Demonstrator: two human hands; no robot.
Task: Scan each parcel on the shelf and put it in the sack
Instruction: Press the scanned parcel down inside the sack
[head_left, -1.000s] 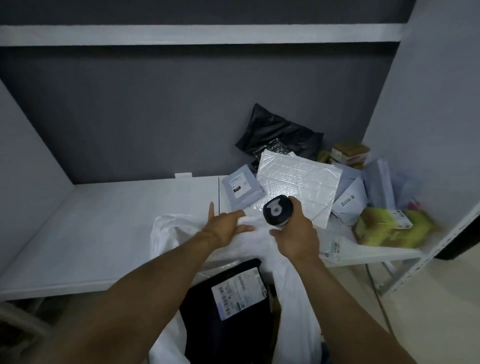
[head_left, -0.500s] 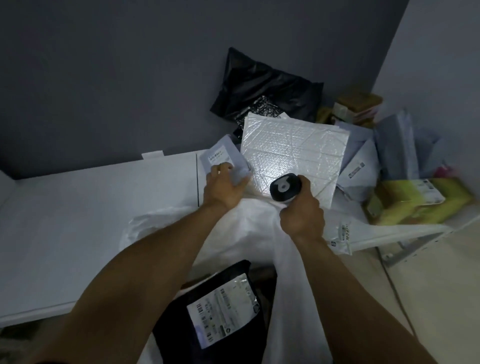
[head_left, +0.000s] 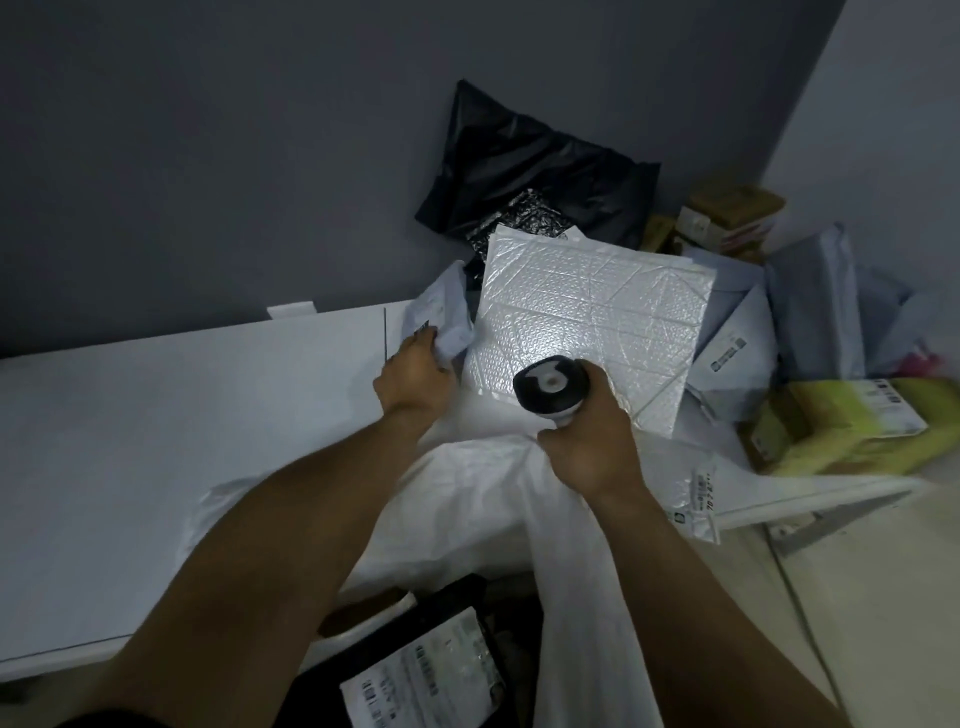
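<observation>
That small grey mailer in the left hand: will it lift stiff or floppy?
Probably floppy: the small grey mailer crumples where the left hand grips it. Likely light, since it stands tilted in a one-handed grip. Its smooth film may be slippery.

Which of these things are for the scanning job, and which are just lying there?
For the job: scanner in the right hand; small grey parcel in the left hand; white sack; bubble mailer waiting on the shelf.
Just lying about: small white tab at the shelf's back edge.

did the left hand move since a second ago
Yes: the left hand went from the sack toward the back wall, and now grips the small grey parcel beside the white bubble mailer.
</observation>
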